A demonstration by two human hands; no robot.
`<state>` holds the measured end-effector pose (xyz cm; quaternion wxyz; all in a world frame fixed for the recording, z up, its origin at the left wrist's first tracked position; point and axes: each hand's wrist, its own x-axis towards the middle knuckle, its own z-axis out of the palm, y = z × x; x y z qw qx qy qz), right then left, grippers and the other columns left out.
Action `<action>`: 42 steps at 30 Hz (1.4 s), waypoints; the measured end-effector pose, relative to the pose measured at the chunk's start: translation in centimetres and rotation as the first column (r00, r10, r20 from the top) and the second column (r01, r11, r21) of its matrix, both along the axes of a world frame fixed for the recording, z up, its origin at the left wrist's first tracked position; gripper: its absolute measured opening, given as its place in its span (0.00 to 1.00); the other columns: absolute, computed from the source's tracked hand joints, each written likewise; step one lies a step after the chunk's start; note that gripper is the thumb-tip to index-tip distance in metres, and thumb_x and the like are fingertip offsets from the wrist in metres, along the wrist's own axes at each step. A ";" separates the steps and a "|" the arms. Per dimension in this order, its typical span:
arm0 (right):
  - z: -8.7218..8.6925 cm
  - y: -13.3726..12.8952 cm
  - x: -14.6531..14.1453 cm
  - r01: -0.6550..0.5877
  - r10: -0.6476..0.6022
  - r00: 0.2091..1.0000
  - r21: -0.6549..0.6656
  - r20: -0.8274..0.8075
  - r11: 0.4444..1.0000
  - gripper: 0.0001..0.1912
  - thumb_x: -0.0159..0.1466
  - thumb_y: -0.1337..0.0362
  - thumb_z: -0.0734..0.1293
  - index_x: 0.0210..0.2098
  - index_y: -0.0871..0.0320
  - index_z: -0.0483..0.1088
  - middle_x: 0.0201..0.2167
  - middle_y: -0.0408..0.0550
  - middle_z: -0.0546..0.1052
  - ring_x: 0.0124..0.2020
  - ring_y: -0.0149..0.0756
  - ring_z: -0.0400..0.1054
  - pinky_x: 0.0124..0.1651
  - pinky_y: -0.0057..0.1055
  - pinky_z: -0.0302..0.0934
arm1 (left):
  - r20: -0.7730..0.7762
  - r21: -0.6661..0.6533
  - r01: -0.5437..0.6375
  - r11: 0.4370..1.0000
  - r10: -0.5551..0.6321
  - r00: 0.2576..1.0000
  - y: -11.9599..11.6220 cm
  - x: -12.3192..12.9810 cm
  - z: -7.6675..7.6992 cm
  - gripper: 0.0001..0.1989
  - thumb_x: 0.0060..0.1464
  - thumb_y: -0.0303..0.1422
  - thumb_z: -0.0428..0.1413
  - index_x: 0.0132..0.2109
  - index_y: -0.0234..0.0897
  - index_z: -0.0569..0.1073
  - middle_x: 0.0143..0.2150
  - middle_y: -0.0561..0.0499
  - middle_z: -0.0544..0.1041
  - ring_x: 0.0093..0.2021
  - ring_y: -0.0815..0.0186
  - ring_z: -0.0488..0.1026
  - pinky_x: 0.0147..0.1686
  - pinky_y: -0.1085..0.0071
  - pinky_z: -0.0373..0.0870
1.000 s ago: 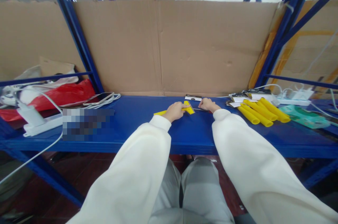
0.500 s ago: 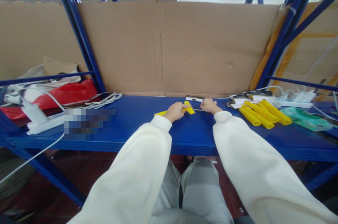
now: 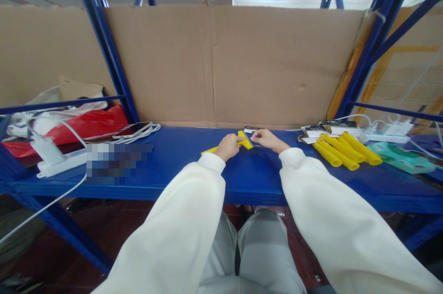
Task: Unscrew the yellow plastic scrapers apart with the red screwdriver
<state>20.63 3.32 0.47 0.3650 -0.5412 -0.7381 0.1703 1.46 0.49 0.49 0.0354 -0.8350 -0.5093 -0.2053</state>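
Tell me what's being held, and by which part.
The left hand holds the yellow tool by its handle, close to the wide head. Whether the right hand grips anything cannot be told.

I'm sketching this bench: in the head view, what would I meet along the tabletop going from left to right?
White power strip → phone → left hand, holding a yellow tool → right hand → yellow tubes → green pack.
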 end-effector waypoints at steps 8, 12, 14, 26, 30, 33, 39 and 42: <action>-0.4 -0.3 -1.4 -0.082 0.088 0.990 0.058 -0.106 0.995 0.05 0.54 0.69 0.68 0.22 0.58 0.71 0.27 0.44 0.77 0.32 0.33 0.70 0.40 0.29 0.66 | -0.001 0.041 -0.009 0.999 0.009 1.000 -0.2 0.2 0.2 0.22 0.63 0.25 0.54 0.60 0.47 0.78 0.51 0.43 0.81 0.54 0.56 0.78 0.55 0.66 0.71; -0.4 -0.4 -1.5 -0.078 0.086 0.991 0.084 -0.102 0.993 0.05 0.54 0.69 0.68 0.22 0.58 0.71 0.30 0.44 0.78 0.35 0.34 0.71 0.44 0.31 0.67 | -0.006 0.053 -0.006 0.999 0.006 1.000 -0.4 0.3 0.3 0.22 0.64 0.24 0.52 0.60 0.46 0.78 0.50 0.42 0.80 0.54 0.57 0.78 0.55 0.66 0.71; -0.3 -0.5 -1.6 -0.088 0.096 0.991 0.081 -0.092 0.993 0.06 0.54 0.69 0.68 0.22 0.58 0.71 0.30 0.44 0.79 0.36 0.35 0.72 0.46 0.32 0.67 | -0.011 0.059 -0.019 0.998 0.019 1.000 -0.5 0.4 0.3 0.23 0.64 0.24 0.51 0.61 0.46 0.77 0.49 0.42 0.80 0.53 0.57 0.78 0.55 0.66 0.71; -0.3 -0.4 -1.7 -0.104 0.108 0.994 0.113 -0.034 0.988 0.06 0.54 0.70 0.67 0.21 0.58 0.72 0.29 0.44 0.80 0.36 0.36 0.73 0.45 0.32 0.68 | -0.018 0.067 -0.022 0.997 0.023 1.000 -0.6 0.4 0.4 0.27 0.60 0.21 0.51 0.63 0.45 0.75 0.51 0.42 0.78 0.54 0.57 0.77 0.57 0.65 0.71; -0.3 -0.5 -1.7 -0.086 0.091 0.995 0.111 -0.036 0.990 0.07 0.54 0.71 0.67 0.21 0.58 0.73 0.29 0.44 0.80 0.36 0.36 0.73 0.46 0.32 0.68 | -0.023 0.075 -0.011 0.997 0.012 1.000 -0.6 0.4 0.4 0.28 0.60 0.20 0.50 0.63 0.44 0.75 0.51 0.42 0.78 0.54 0.57 0.76 0.56 0.66 0.71; -0.2 -0.7 -1.8 -0.061 0.066 0.996 0.095 -0.052 0.994 0.06 0.54 0.71 0.67 0.22 0.58 0.73 0.30 0.44 0.80 0.37 0.36 0.73 0.47 0.33 0.67 | -0.037 0.069 0.001 0.998 0.002 0.999 -0.6 0.4 0.5 0.28 0.61 0.20 0.49 0.64 0.45 0.75 0.50 0.42 0.78 0.53 0.58 0.76 0.56 0.66 0.71; -0.1 -0.9 -1.9 -0.061 0.066 0.989 0.040 -0.134 0.997 0.05 0.53 0.70 0.67 0.21 0.58 0.71 0.27 0.43 0.78 0.34 0.35 0.72 0.47 0.34 0.67 | -0.021 0.081 0.002 0.997 0.000 1.000 -0.5 0.4 0.4 0.28 0.61 0.20 0.50 0.64 0.45 0.75 0.50 0.43 0.78 0.53 0.58 0.77 0.55 0.67 0.71; -0.2 -0.9 -1.9 -0.077 0.078 0.981 0.014 -0.179 0.997 0.05 0.52 0.69 0.67 0.21 0.57 0.70 0.25 0.42 0.76 0.33 0.35 0.71 0.46 0.34 0.67 | -0.015 0.076 -0.005 0.997 0.006 1.000 -0.4 0.3 0.4 0.28 0.61 0.21 0.50 0.64 0.45 0.75 0.50 0.43 0.78 0.53 0.58 0.77 0.55 0.67 0.71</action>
